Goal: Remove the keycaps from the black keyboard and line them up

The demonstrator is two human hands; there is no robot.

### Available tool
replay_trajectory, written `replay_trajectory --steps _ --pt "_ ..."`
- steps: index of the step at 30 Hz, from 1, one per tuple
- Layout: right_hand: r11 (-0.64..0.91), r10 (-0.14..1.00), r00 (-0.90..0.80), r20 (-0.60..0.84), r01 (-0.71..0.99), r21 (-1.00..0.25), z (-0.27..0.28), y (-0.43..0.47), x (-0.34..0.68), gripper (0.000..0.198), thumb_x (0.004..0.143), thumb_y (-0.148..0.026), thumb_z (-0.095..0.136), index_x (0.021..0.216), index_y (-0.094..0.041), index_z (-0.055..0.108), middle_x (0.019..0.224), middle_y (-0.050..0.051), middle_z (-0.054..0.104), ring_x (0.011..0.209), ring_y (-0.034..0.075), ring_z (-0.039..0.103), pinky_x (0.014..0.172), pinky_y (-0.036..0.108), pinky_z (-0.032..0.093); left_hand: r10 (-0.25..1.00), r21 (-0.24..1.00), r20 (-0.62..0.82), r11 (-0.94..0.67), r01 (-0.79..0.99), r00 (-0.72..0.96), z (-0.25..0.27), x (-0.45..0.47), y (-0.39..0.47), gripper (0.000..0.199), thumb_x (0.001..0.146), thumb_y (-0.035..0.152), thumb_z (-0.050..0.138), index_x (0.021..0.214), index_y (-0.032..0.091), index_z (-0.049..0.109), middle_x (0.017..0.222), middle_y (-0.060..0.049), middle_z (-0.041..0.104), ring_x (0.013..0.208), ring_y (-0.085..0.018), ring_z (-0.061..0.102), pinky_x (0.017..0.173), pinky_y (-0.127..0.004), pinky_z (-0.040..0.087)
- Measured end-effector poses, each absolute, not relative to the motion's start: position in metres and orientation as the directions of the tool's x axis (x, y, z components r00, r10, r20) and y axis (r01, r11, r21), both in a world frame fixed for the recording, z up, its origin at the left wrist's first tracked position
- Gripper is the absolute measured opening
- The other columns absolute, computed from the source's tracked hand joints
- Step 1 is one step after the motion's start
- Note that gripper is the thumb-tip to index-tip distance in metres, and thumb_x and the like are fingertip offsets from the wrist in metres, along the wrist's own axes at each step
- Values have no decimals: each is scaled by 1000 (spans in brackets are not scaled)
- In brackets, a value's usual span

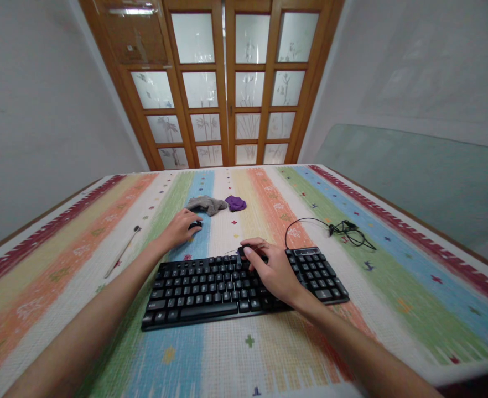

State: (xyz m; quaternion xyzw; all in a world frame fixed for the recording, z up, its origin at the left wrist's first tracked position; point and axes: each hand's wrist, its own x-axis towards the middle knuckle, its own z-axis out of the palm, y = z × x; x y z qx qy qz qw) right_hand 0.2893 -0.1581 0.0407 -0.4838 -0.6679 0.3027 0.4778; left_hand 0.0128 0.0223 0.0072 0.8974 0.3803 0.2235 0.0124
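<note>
A black full-size keyboard (211,287) lies on the striped tablecloth in front of me. My right hand (271,268) is over its upper right-middle part, hiding some keys. Its thumb and fingers pinch a small black piece (242,251), too small to name surely; a thin wire-like line shows beside it. My left hand (181,228) rests beyond the keyboard's top left, its fingers closed round another small black piece (195,224) at the table surface. Just past those fingers lie a grey cloth (207,205) and a purple cloth (235,203), both crumpled.
To the left lies a thin brush (122,251) with a dark head. The keyboard's black cable (347,229) is bunched on the right. The striped tablecloth (252,348) covers the table. Wooden glazed doors (227,105) stand beyond, with walls on both sides.
</note>
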Motion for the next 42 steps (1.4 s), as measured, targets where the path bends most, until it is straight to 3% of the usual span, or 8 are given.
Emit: replay_trajectory --steps 10,27,31,38,42 --pt "348 936 -80 343 357 -867 41 -158 289 22 93 -31 52 98 -16 67 80 5 70 64 16 63 65 30 50 697 243 396 -707 664 598 6 16 21 16 85 26 63 98 22 71 97 -7 71 97 -26 57 89 -42 46" --pt "340 940 -103 325 355 -870 39 -158 289 24 93 -32 52 100 -16 68 86 7 72 70 18 66 65 31 51 699 200 434 -690 696 569 18 12 8 19 85 26 62 101 19 69 100 -10 70 101 -27 58 93 -44 47" --pt "320 947 -125 295 375 -870 42 -159 290 23 90 -32 57 100 -15 69 79 6 73 63 17 65 66 32 51 710 213 422 -682 699 564 29 10 -18 20 90 24 53 103 19 67 103 -9 70 103 -26 58 94 -45 47" --pt "352 936 -174 306 422 -835 46 -157 289 17 88 -29 62 95 -17 70 80 4 75 70 17 69 72 32 52 748 304 337 -661 686 571 39 26 -99 27 95 35 48 108 19 65 110 -9 69 110 -25 60 98 -45 49" --pt "381 924 -197 327 428 -820 50 -152 285 16 89 -28 62 95 -17 70 85 5 76 75 18 70 75 31 53 761 288 318 -646 707 565 33 37 -144 37 100 39 42 123 18 60 128 -11 65 121 -25 59 106 -47 46"
